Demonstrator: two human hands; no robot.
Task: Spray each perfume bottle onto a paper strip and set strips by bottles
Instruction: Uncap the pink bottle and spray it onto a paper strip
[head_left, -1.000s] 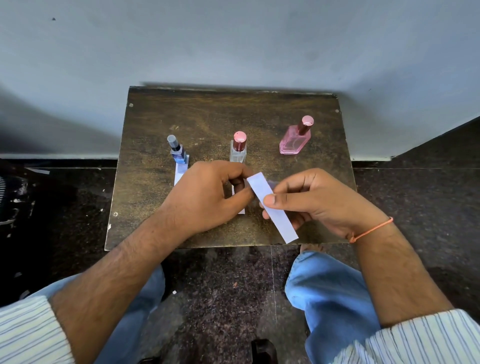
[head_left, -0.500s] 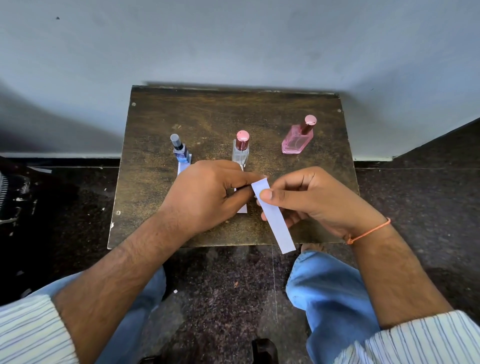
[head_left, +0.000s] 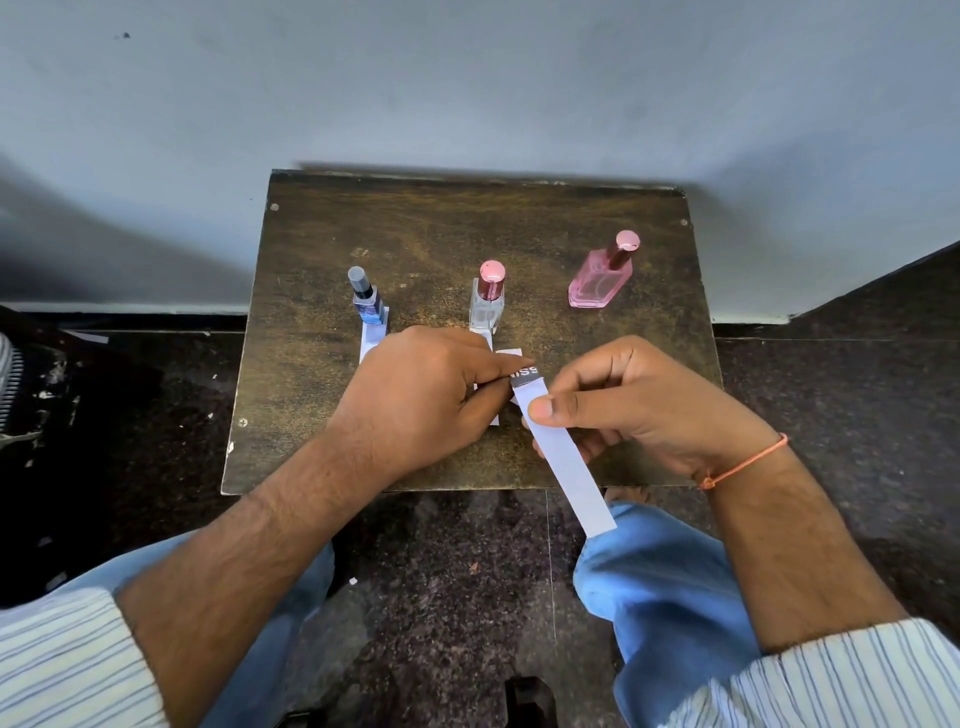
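Observation:
Three perfume bottles stand in a row on the small brown table (head_left: 415, 218): a blue one with a grey cap (head_left: 368, 301), a clear one with a dark red cap (head_left: 487, 304), and a pink one (head_left: 600, 280). My right hand (head_left: 639, 410) pinches a long white paper strip (head_left: 566, 467) between thumb and fingers. Its top end is folded over, showing dark print. My left hand (head_left: 426, 405) pinches that folded end. A white strip (head_left: 371, 340) lies before the blue bottle. Another strip (head_left: 493, 418) lies before the clear bottle, mostly hidden by my left hand.
The table stands against a pale wall (head_left: 467, 78) on a dark speckled floor (head_left: 441, 597). My knees in blue jeans (head_left: 670, 597) are just in front of the table's near edge. A dark object (head_left: 31, 395) lies on the floor at the far left.
Both hands have stayed together over the table's front. The strip's top end has been folded over by my left fingers, and its printed side now shows.

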